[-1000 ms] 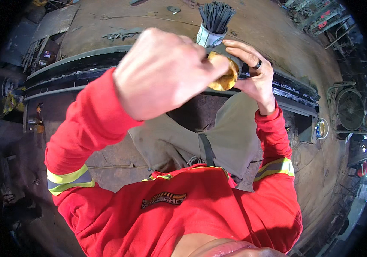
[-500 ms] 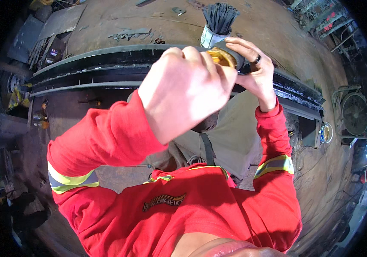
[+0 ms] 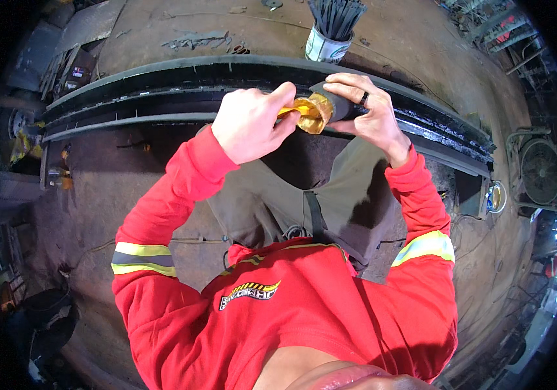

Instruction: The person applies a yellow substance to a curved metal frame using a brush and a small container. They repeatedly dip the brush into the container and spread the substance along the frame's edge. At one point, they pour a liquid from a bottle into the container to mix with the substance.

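Over the long dark steel beam (image 3: 161, 97), my right hand (image 3: 376, 117) is wrapped round a dark, rounded, tube-like thing (image 3: 338, 103). A flared, crumpled golden-yellow mouth (image 3: 315, 114) faces left from its end. My left hand (image 3: 252, 123), to the left of this mouth, is closed with thumb and forefinger pressed together at a bright yellow piece (image 3: 289, 112). That piece reaches to the mouth; its far end is inside or behind the rim, and I cannot tell which. The fingertips of my right hand lie over the top of the dark thing.
Beyond the beam stands a white bucket (image 3: 328, 48) full of dark strips or rods. A large fan (image 3: 540, 170) is at the far right. Near the beam's right end sits a small pail (image 3: 496, 197). Dark scraps (image 3: 195, 40) lie on the floor behind the beam.
My left hand has moved down and away to the left, uncovering the golden mouth and the yellow piece. My right hand and the dark thing have shifted slightly left and lower.
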A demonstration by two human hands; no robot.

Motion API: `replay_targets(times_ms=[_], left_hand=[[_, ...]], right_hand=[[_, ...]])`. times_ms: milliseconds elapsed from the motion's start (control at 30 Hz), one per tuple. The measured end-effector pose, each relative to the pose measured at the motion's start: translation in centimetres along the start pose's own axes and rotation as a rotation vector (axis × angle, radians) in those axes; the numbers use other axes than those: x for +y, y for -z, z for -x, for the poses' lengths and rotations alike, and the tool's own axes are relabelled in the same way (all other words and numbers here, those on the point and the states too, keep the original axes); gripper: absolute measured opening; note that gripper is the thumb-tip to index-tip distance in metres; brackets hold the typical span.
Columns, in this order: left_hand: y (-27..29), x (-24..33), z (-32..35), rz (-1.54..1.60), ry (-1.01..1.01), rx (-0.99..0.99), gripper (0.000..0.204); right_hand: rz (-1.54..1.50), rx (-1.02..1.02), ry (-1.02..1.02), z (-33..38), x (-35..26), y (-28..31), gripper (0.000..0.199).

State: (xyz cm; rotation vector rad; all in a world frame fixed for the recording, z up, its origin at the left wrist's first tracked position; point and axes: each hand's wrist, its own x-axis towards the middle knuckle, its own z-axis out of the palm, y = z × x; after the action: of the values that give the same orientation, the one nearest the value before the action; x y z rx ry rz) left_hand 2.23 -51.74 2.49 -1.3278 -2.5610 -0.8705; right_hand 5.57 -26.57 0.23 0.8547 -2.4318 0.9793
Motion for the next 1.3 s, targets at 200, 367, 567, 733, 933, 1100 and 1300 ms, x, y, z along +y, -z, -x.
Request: replay_targets(times_ms=[200,367,567,733,933,1100,1300], left_hand=[[-1.8,-1.9,0.2,0.591,0.203,0.009,0.024],[-2.6,-4.2,1.0,0.895,0.338,-0.052,0.027],[-3.2,-5.4,2.5,1.124,0.388,-0.03,0.027],[-4.3,-6.2,3.7,1.253,0.42,0.021,0.026],[-4.7,-6.9,5.1,1.426,0.442,0.094,0.022],[-2.5,-8.7,4.9,1.489,0.371,0.22,0.013],[3.5,-11.8,2.3,1.19,0.389,0.105,0.017]], right_hand=[[-0.029,0.153,-0.062,0.5,1.1,-1.3,0.065],[-0.124,0.237,-0.126,1.0,1.4,-2.5,0.063],[-0.215,0.324,-0.25,2.1,1.7,-3.7,0.064],[-0.224,0.362,-0.288,2.4,1.5,-4.0,0.064],[-0.165,0.344,-0.368,2.6,2.4,-3.9,0.065],[-0.107,0.39,-0.452,3.9,6.2,-3.5,0.065],[-0.1,0.602,-0.467,3.3,10.0,-0.7,0.063]])
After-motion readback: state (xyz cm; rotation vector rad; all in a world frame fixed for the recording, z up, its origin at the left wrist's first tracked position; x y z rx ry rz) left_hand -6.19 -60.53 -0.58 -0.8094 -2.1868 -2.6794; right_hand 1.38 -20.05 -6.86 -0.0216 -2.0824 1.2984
